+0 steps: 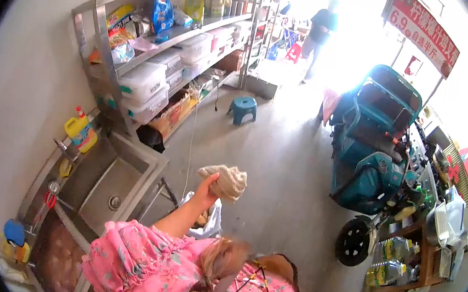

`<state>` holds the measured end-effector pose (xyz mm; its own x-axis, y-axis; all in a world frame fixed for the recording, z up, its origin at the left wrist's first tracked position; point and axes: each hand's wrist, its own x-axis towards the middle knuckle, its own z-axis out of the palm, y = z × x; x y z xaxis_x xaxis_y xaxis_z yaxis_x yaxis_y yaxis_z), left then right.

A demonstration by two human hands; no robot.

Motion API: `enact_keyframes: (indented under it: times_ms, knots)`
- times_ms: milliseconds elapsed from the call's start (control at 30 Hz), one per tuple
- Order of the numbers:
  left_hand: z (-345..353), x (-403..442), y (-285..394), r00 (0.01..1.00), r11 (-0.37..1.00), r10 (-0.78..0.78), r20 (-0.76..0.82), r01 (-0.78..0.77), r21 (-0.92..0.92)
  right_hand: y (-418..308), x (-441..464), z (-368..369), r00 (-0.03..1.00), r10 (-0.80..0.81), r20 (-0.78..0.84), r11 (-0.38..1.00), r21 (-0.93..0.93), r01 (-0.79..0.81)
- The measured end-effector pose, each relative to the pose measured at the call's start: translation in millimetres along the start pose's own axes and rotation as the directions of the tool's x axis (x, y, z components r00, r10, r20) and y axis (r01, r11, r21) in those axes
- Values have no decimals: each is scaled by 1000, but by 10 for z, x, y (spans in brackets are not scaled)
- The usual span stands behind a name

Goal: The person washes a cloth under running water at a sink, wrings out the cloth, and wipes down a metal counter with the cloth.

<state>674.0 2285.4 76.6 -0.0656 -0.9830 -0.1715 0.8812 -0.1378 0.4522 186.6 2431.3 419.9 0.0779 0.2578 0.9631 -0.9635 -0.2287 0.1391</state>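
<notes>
And the left hand (205,192) is pinching a bunched beige cloth (231,183), lifted, not set down, over the floor (273,207) beyond the right edge of the sink (155,163); right hand unseen, can't tell.

A two-basin, rectangular stainless-steel sink (109,190) lies at left along the wall, with a yellow plastic bottle with a red cap (81,131) at its far end. Beyond it stands a long grey metal shelf unit (106,33), translucent rectangular plastic boxes (145,82) on a lower shelf. A round blue plastic stool (243,109) is on the floor, between that unit and a teal metal-framed vehicle (371,149) at right. Nearer, clear plastic bottles of yellow liquid (386,273) sit in a brown wooden rack (432,257).
</notes>
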Motion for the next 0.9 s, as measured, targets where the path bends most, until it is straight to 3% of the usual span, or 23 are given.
enact_keyframes:
  times_ms: [533,900]
  knots:
    - [121,15,11,997,999,-36,62,37,-24,130,-145,122,995,84,54,996,3,-84]
    - [172,-143,43,1000,1000,21,9,-21,-8,196,-180,110,991,110,71,993,21,-112]
